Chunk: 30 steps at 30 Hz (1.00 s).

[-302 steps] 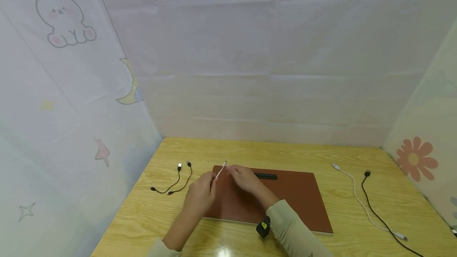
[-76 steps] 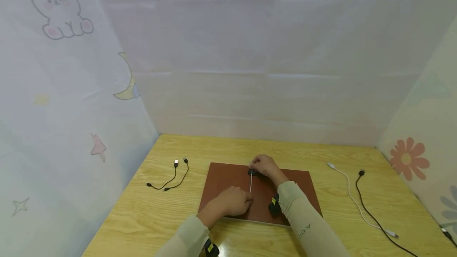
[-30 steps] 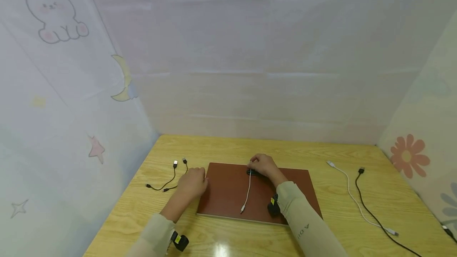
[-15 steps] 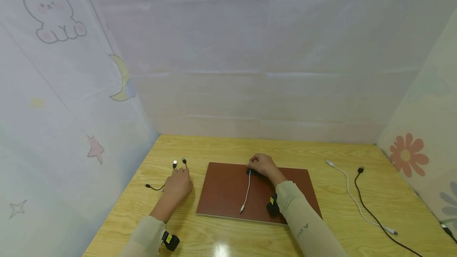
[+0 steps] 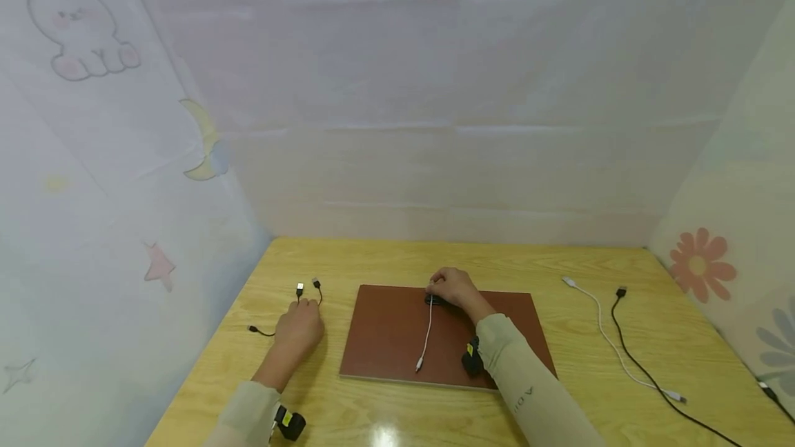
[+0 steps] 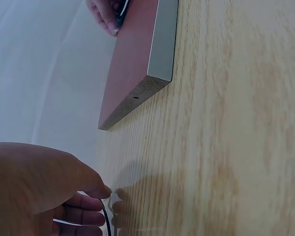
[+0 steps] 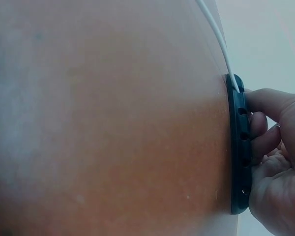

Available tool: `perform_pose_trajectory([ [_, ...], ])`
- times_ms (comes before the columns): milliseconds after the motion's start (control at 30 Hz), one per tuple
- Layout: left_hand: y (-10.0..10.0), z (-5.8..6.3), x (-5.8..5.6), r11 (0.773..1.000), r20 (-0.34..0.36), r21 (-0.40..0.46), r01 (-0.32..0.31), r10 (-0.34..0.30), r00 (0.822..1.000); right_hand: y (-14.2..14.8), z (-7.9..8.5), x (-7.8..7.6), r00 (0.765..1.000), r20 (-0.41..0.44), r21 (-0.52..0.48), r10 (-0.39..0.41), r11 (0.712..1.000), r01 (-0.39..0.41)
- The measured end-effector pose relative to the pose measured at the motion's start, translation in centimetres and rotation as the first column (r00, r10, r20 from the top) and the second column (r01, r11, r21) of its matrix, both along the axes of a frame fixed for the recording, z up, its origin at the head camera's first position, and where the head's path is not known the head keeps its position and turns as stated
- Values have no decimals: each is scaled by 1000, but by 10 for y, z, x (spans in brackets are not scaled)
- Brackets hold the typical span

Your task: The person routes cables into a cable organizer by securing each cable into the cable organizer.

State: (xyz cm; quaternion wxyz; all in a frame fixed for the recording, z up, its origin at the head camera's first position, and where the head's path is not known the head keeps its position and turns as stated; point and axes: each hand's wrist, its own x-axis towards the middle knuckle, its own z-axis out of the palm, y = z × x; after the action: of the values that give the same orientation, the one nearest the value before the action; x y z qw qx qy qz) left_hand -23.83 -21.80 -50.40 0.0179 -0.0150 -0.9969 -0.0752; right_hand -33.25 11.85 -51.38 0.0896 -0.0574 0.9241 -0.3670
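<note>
On a wood-grain worktop, near the middle, a flat brown board. Along its far edge, a black notched strip. From an end slot of the strip toward the board's near edge, a short white cable, its near plug lying on the board. At the strip, the right hand, fingers curled against the far side and holding it; partly hidden at the fingertips, the white cable's far end.

Left of the board, the left hand, low over two short black cables, thumb and fingers bent about a thin black cord; impossible to tell from these views whether pinching or only touching it. Just beyond the fingers, two plugs near each other; left of the hand, one more cable end.

On both arms, pale sleeves, with a small black device at each wrist. Well apart on the right, a long white cable and a long black cable, crossing near the white one's closer plug. All around, pale walls: a rabbit and moon at left, flowers at right.
</note>
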Motion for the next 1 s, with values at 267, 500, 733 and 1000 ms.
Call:
perform_pose_trajectory([
  [267, -5, 0, 1, 1000, 1, -14, -8, 8, 1000, -6, 1, 3, 1000, 12, -11, 4, 1000, -4],
  [500, -7, 3, 1, 1000, 6, -15, -15, 15, 1000, -6, 1, 2, 1000, 16, -1, -6, 1000, 6],
  [733, -9, -1, -1, 1000, -18, -24, -1, 1, 1000, -6, 2, 2, 1000, 21, -3, -18, 1000, 18],
  [1000, -11, -2, -3, 1000, -8, -28, -2, 2, 1000, -8, 2, 3, 999, 27, -8, -26, 1000, 26],
])
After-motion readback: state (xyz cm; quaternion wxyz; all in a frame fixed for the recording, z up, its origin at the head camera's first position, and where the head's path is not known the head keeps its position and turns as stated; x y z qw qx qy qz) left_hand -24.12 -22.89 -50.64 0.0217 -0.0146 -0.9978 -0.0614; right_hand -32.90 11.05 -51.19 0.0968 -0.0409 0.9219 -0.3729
